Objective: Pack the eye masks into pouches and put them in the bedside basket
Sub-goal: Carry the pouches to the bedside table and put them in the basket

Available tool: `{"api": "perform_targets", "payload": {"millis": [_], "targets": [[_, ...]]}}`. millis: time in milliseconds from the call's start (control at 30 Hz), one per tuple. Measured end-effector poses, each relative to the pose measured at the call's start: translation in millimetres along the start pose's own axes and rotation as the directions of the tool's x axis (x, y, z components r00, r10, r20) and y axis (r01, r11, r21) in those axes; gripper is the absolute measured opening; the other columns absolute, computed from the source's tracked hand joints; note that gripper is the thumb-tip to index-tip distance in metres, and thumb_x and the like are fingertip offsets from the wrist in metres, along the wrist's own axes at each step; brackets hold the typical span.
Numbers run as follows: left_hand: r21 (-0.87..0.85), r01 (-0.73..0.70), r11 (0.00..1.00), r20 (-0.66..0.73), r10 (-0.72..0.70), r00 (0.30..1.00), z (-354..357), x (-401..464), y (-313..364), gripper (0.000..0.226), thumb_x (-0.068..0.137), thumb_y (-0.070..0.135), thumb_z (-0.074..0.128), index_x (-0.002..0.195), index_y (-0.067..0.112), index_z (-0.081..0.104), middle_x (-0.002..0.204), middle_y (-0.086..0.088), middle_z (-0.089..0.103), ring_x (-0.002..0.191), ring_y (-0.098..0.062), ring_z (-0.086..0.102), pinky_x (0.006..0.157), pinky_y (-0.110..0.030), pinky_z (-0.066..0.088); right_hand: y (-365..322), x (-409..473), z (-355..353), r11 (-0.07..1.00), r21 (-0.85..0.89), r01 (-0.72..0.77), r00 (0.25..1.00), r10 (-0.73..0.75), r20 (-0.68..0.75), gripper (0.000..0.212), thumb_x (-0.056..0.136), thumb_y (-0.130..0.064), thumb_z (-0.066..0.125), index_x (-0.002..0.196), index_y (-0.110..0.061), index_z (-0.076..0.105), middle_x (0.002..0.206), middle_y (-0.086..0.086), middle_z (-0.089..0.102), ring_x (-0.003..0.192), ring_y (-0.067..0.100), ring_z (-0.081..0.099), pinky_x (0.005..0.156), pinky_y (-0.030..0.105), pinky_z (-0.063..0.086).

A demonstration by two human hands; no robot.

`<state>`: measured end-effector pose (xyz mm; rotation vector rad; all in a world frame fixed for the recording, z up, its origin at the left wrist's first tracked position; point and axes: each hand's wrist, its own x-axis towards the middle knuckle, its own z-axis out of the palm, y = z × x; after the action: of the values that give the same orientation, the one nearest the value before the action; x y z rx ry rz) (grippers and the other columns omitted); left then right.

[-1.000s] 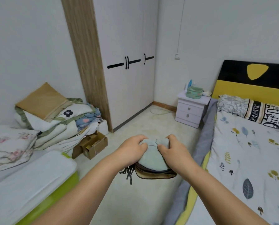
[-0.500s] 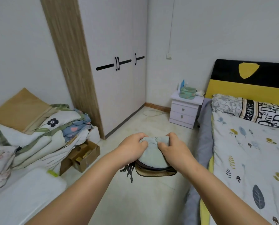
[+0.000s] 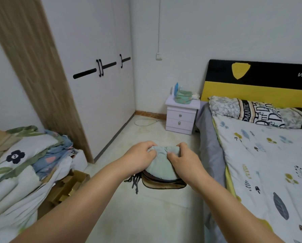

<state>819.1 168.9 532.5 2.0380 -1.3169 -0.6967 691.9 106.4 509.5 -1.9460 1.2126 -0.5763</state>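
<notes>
The left hand (image 3: 139, 156) and the right hand (image 3: 185, 161) are both curled tight around the top of a stack of soft pouches (image 3: 161, 168), held up in the air above the floor (image 3: 146, 216). The fingers (image 3: 151, 146) of the left hand pinch the upper edge of the pale green pouch on top, and the right thumb presses into the same cloth from the other side. Under the green one lie darker layers and a tan one at the bottom, with black cords (image 3: 134, 181) hanging off the left edge. Whether eye masks are inside cannot be told.

To the right is the bed (image 3: 269, 163) with a patterned cover. Ahead, well apart from the hands, a green basket (image 3: 183, 97) sits on the white nightstand (image 3: 181, 116) beside the headboard. To the left are a wardrobe (image 3: 97, 85) and a pile of bedding (image 3: 24, 163).
</notes>
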Motion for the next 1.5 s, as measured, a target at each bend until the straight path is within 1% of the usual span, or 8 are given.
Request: {"api": "perform_targets", "payload": {"millis": [267, 467, 633, 800, 933, 1067, 1200, 1500], "targets": [[-0.038, -0.03, 0.999, 0.053, 0.032, 0.998, -3.6, 94.5, 4.9, 0.033, 0.09, 0.013, 0.039, 0.116, 0.015, 0.06, 0.12, -0.008, 0.063, 0.107, -0.02, 0.055, 0.081, -0.025, 0.04, 7.1, 90.3, -6.9, 0.999, -0.017, -0.027, 0.999, 0.026, -0.04, 0.016, 0.087, -0.03, 0.05, 0.091, -0.016, 0.043, 0.092, 0.005, 0.056, 0.085, 0.025, 0.053, 0.07, 0.032, 0.037], [-0.056, -0.062, 0.996, 0.026, 0.064, 0.998, -0.9, 198.5, 31.8, 0.033, 0.09, 0.011, 0.04, 0.116, 0.014, 0.06, 0.12, -0.008, 0.063, 0.103, -0.018, 0.055, 0.079, -0.022, 0.038, 16.6, 193.3, -35.1, 0.999, -0.041, 0.011, 0.996, -0.015, -0.087, 0.017, 0.086, -0.029, 0.05, 0.084, -0.016, 0.04, 0.082, 0.001, 0.052, 0.08, 0.025, 0.049, 0.068, 0.032, 0.035], [-0.075, -0.058, 0.995, 0.035, 0.061, 0.998, 0.9, 278.1, 52.0, 0.033, 0.09, 0.013, 0.041, 0.116, 0.015, 0.06, 0.12, -0.007, 0.063, 0.11, -0.021, 0.056, 0.083, -0.024, 0.04, 23.7, 273.2, -59.1, 0.999, -0.04, 0.008, 0.997, -0.012, -0.083, 0.021, 0.087, -0.028, 0.051, 0.074, -0.022, 0.035, 0.069, -0.009, 0.045, 0.075, 0.022, 0.048, 0.064, 0.033, 0.033], [-0.053, -0.052, 0.997, 0.076, 0.056, 0.996, -1.4, 357.2, 56.6, 0.032, 0.09, 0.013, 0.04, 0.114, 0.013, 0.061, 0.118, -0.009, 0.064, 0.111, -0.023, 0.056, 0.097, -0.034, 0.045, 31.4, 347.2, -64.9, 1.0, -0.022, -0.019, 0.998, 0.017, -0.068, 0.015, 0.087, -0.028, 0.051, 0.085, -0.017, 0.041, 0.071, -0.008, 0.048, 0.08, 0.024, 0.051, 0.068, 0.033, 0.036], [-0.031, -0.071, 0.997, 0.098, 0.073, 0.992, -9.9, 429.7, 52.4, 0.033, 0.09, 0.014, 0.041, 0.117, 0.012, 0.059, 0.12, -0.011, 0.063, 0.112, -0.024, 0.056, 0.1, -0.039, 0.045, 32.4, 415.7, -62.0, 1.0, -0.015, -0.024, 0.997, 0.023, -0.07, 0.015, 0.088, -0.028, 0.051, 0.087, -0.016, 0.041, 0.077, -0.003, 0.05, 0.081, 0.023, 0.05, 0.068, 0.031, 0.034], [0.01, -0.12, 0.993, 0.099, 0.119, 0.988, -23.5, 507.9, 49.3, 0.033, 0.09, 0.015, 0.042, 0.117, 0.013, 0.059, 0.121, -0.009, 0.063, 0.112, -0.023, 0.056, 0.097, -0.034, 0.044, 29.2, 487.7, -56.2, 0.999, -0.013, -0.033, 0.993, 0.032, -0.114, 0.016, 0.088, -0.029, 0.051, 0.09, -0.016, 0.041, 0.09, 0.003, 0.054, 0.085, 0.023, 0.051, 0.071, 0.031, 0.036], [0.043, -0.158, 0.986, 0.128, 0.152, 0.98, -40.5, 587.8, 51.3, 0.031, 0.09, 0.014, 0.042, 0.115, 0.014, 0.06, 0.12, -0.007, 0.063, 0.111, -0.022, 0.056, 0.089, -0.029, 0.043, 21.8, 565.1, -53.2, 0.997, 0.006, -0.071, 0.986, 0.071, -0.15, 0.017, 0.087, -0.03, 0.051, 0.09, -0.017, 0.041, 0.091, 0.003, 0.054, 0.085, 0.022, 0.051, 0.071, 0.031, 0.036], [0.025, -0.148, 0.989, 0.182, 0.141, 0.973, -40.9, 748.3, 55.5, 0.031, 0.089, 0.016, 0.044, 0.114, 0.017, 0.061, 0.122, -0.007, 0.063, 0.113, -0.022, 0.056, 0.095, -0.03, 0.043, 36.9, 716.4, -60.6, 0.993, 0.009, -0.121, 0.975, 0.121, -0.187, 0.015, 0.085, -0.028, 0.052, 0.092, -0.017, 0.045, 0.09, 0.003, 0.056, 0.084, 0.023, 0.052, 0.069, 0.031, 0.035]]}}
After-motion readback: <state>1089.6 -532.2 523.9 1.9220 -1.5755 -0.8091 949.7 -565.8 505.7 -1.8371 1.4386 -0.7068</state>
